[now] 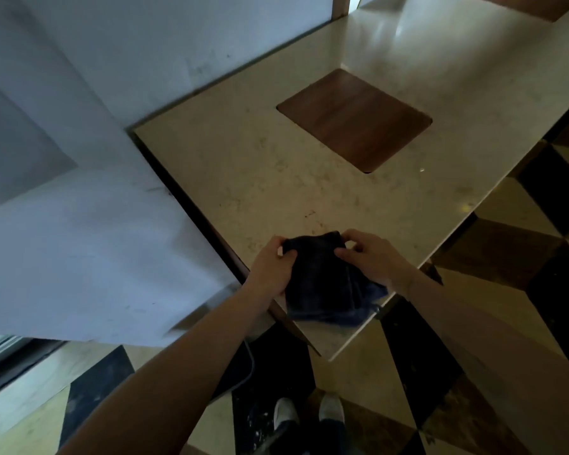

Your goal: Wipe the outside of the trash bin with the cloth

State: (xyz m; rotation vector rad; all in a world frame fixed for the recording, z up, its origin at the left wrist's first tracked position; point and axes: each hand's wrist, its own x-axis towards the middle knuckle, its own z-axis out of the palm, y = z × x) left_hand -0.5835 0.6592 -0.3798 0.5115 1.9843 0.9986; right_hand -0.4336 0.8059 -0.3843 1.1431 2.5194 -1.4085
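Both hands pinch a dark blue cloth point(322, 277) over the marble-topped trash bin point(243, 178). Left hand point(271, 267) grips its left edge. Right hand point(372, 257) grips the right.

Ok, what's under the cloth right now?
The near corner of the stone top lies under the cloth, which both hands hold: left hand, right hand. Whatever sits directly beneath the fabric is covered.
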